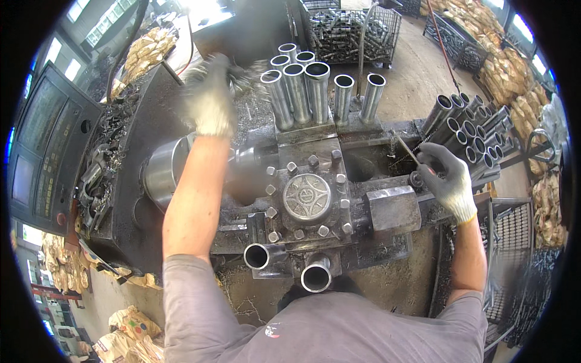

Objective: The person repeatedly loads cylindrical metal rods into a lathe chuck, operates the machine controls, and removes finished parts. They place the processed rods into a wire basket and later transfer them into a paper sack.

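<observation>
My left hand (209, 100), in a white and grey glove, is smeared by motion above the cylindrical metal chuck (163, 169) of a lathe. Its fingers cannot be made out. On the right, my gloved right hand (449, 178) is closed on a thin metal rod (407, 150) that slants up and left from the fingers. Between my arms sits a bolted square tool post (307, 198) with a round embossed cap. Behind it, several shiny metal tubes (295, 91) stand upright. Two more tubes, including a near one (316, 277), stick out at its front.
A control panel (45, 148) stands at the far left, beside a ledge heaped with metal shavings (97, 181). More tubes (469, 130) are stacked at the right. A wire cage (354, 36) of metal parts stands behind the machine, and brown sacks (508, 72) line the far right.
</observation>
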`<state>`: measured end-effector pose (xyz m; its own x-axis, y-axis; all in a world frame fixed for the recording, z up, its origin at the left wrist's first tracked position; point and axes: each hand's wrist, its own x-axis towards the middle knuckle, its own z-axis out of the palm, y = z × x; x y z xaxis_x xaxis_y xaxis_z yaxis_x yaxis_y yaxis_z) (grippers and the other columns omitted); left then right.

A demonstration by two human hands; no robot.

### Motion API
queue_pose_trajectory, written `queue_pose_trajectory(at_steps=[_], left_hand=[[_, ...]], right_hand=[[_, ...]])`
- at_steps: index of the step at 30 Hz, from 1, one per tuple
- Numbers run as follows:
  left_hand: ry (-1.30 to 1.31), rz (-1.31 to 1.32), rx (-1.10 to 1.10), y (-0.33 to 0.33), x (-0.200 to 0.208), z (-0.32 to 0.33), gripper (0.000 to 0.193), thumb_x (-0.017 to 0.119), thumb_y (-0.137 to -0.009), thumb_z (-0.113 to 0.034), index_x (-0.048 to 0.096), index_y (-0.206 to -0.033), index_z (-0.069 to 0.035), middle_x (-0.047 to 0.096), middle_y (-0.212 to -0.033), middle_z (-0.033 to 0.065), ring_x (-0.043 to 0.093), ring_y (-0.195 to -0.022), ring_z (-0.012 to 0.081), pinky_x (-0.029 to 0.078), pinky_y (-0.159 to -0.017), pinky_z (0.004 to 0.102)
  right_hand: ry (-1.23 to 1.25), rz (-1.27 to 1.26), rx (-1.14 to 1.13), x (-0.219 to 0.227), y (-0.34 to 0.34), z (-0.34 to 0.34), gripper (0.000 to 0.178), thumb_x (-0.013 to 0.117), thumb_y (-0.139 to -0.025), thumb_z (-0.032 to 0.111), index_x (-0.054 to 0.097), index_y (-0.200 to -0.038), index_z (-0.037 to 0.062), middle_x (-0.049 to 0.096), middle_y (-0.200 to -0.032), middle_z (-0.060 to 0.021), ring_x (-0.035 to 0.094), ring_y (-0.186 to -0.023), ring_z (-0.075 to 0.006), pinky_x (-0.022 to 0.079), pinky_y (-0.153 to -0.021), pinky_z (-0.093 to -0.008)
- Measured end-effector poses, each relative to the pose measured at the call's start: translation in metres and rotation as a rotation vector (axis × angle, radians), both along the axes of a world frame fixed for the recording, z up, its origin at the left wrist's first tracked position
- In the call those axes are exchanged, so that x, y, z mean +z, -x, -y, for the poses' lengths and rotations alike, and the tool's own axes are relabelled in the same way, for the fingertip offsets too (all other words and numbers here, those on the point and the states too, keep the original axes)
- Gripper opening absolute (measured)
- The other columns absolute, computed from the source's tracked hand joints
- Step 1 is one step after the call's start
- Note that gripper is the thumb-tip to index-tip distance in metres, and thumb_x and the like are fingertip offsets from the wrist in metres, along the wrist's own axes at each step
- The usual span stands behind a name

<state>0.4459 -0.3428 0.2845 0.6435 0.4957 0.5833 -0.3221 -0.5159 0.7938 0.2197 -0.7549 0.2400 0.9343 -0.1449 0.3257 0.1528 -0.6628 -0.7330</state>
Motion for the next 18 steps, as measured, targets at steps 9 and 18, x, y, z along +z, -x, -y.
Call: queue_pose_trajectory(at_steps=[9,18], left_hand=[[-1.056,-0.871,-0.454,-0.034,-0.049,-0.097,0.051,0.072,-0.092,-0.040,0.073,-0.134,-0.011,0.078,-0.120,0.0213,0.077,-0.111,0.0323,0.059,-0.099,0.0418],[-1.356,-0.457,-0.240,0.074,-0.113,-0.040,0.058,0.088,-0.065,-0.030,0.075,-0.117,-0.009,0.069,-0.128,0.0204,0.061,-0.129,0.0377,0.043,-0.116,0.0480]], right_hand=[[1.407,-0.404,0.371,-0.040,-0.097,0.020,0.033,0.078,-0.086,0.024,0.079,-0.115,0.0083,0.079,-0.107,-0.0157,0.075,-0.101,-0.0355,0.059,-0.087,-0.0493],[1.450,-0.766,0.297,-0.041,-0.124,0.054,0.019,0.076,-0.084,0.023,0.085,-0.097,0.0120,0.081,-0.094,-0.0178,0.080,-0.092,-0.0340,0.063,-0.077,-0.0439]])
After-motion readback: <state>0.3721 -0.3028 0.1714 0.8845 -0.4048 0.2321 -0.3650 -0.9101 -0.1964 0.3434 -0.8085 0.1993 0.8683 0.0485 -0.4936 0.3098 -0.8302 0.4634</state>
